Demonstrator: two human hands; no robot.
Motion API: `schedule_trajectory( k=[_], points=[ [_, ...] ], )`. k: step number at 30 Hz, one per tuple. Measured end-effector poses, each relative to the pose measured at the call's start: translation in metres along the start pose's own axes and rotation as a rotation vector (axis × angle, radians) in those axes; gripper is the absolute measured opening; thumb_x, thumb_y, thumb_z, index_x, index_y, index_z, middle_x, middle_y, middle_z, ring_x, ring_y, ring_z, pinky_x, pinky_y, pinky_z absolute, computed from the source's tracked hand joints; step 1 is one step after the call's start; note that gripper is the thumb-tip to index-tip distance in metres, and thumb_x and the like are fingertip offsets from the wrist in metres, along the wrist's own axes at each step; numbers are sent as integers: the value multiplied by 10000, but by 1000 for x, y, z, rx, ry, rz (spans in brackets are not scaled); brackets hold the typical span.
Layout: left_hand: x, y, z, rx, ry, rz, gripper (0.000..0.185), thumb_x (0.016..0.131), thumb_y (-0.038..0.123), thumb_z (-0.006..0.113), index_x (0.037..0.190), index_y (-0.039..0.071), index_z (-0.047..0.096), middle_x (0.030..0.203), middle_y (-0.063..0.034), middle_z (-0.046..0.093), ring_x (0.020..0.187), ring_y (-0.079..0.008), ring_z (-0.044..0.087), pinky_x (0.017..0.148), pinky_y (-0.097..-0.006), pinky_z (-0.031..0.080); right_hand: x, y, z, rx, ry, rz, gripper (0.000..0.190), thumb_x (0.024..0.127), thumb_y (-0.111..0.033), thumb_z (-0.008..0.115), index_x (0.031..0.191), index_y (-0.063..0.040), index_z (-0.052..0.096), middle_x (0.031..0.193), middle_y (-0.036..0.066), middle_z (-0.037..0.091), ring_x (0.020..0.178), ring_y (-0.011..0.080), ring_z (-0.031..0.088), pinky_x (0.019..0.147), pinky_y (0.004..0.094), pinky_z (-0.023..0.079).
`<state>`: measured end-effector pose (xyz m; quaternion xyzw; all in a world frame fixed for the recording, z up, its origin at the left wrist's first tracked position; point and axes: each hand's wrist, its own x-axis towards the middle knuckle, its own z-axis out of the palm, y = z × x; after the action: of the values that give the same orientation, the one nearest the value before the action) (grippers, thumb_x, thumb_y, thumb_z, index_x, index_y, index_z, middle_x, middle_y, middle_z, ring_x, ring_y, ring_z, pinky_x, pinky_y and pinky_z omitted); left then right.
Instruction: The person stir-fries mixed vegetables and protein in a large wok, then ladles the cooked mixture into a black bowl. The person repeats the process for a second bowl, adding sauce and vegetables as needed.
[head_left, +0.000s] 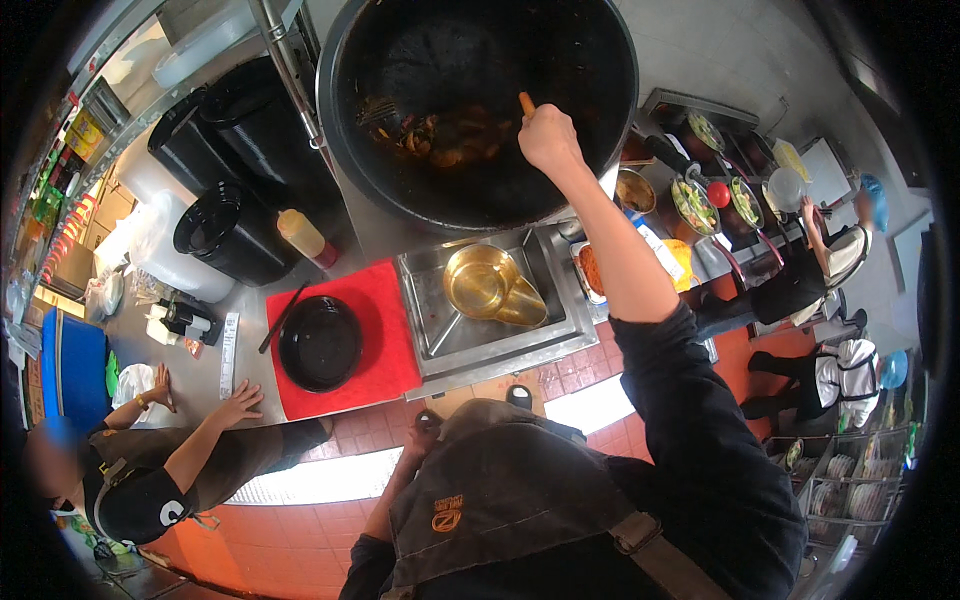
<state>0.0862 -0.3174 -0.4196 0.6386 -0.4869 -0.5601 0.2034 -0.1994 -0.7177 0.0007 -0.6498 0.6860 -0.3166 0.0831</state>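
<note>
My right hand reaches over a large black cooking drum, closed around an orange-brown handle. The working end of that tool cannot be made out. Dark sauced food lies in the drum, with a slotted metal piece at its left side. Down by my apron is my left hand, partly hidden; whether it holds anything is unclear. Below the drum, an amber translucent jug rests in a steel basin. Left of it, a black bowl sits on a red cloth beside a dark stick-like utensil.
A squeeze bottle and black containers stand left. A co-worker's hands rest on the steel counter. To the right are a tray of red seasoning, pans of vegetables and two more people.
</note>
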Motion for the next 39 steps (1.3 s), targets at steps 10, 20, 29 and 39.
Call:
schedule_trajectory(
  k=[10, 20, 29, 39],
  points=[
    [33, -45, 9, 213, -88, 526, 175, 836, 195, 656, 942, 64, 704, 988, -150, 672, 899, -322, 625, 771, -408, 505, 9, -15, -27, -105, 171, -53, 253, 924, -144, 580, 950, 80, 695, 874, 315, 696, 820, 416, 721, 707, 458, 588],
    [24, 143, -40, 337, -95, 192, 171, 882, 196, 641, 858, 27, 658, 876, -238, 678, 825, -412, 674, 697, -489, 508, -23, 8, -85, 8, -141, -156, 282, 980, -231, 605, 1081, 23, 674, 811, 187, 696, 692, 236, 686, 638, 367, 533],
    [199, 170, -9, 800, 18, 231, 502, 891, 197, 578, 1276, -118, 504, 1161, -297, 668, 1074, -451, 663, 932, -466, 554, -42, 59, -237, -422, -47, -125, 152, 929, -107, 652, 1044, -12, 682, 827, 92, 651, 677, 178, 572, 624, 311, 461],
    [204, 217, -22, 300, -279, -253, 163, 830, 110, 634, 740, -26, 643, 663, -143, 649, 536, -246, 632, 504, -418, 522, -32, 125, -228, 410, -501, -56, 140, 960, -62, 592, 1081, 0, 627, 883, 48, 649, 760, 111, 648, 695, 254, 567]
  ],
)
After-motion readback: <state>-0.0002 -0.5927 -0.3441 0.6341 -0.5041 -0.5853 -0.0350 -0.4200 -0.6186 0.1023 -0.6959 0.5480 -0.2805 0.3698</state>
